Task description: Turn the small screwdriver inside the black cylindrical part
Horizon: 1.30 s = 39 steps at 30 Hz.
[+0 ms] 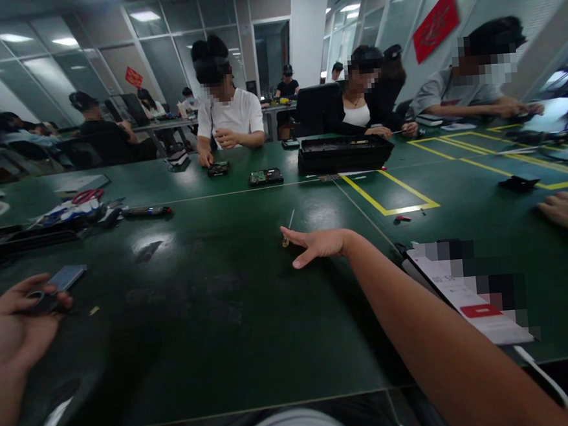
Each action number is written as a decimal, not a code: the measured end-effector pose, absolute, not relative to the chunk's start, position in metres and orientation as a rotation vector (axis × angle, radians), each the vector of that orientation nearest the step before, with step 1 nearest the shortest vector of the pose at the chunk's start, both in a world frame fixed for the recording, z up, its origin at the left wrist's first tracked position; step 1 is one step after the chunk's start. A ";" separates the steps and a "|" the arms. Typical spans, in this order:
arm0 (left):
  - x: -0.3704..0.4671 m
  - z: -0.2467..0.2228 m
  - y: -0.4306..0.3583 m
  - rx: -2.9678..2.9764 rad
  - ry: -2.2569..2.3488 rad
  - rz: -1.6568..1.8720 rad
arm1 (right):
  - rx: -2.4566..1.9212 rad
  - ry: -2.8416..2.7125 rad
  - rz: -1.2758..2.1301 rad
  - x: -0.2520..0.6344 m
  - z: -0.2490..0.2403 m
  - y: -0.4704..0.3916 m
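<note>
One thin screwdriver (286, 241) is at the fingertips of the right hand (324, 242), above the middle of the green tabletop (201, 361). This hand is open, with thumb well apart from the stretched fingers; whether the fingertips touch the screwdriver, I cannot tell. The left hand (22, 325), palm up, has its fingers curled around a flat metal piece (69, 278). Near the right forearm lies a phone (465, 304). Farther away are a circuit board (266, 176) and a black box (345, 157).
</note>
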<state>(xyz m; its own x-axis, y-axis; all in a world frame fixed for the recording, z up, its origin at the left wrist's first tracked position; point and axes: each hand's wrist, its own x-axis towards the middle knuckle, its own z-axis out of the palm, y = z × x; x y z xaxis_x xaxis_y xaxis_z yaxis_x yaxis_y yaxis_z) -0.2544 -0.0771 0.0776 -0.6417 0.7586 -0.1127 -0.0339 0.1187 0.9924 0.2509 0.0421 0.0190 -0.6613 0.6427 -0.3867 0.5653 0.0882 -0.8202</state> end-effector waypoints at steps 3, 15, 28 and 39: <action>-0.217 0.078 -0.065 0.747 1.556 1.642 | -1.341 -2.285 1.586 0.246 0.021 0.038; -0.052 0.056 0.009 1.036 1.028 1.426 | -1.561 -2.378 1.182 0.220 0.013 0.016; 0.001 -0.010 0.022 1.754 1.144 1.175 | -1.573 -1.970 0.463 0.206 0.005 0.001; -0.004 -0.016 0.017 1.902 1.308 1.065 | -1.114 -1.466 0.443 0.199 0.025 -0.027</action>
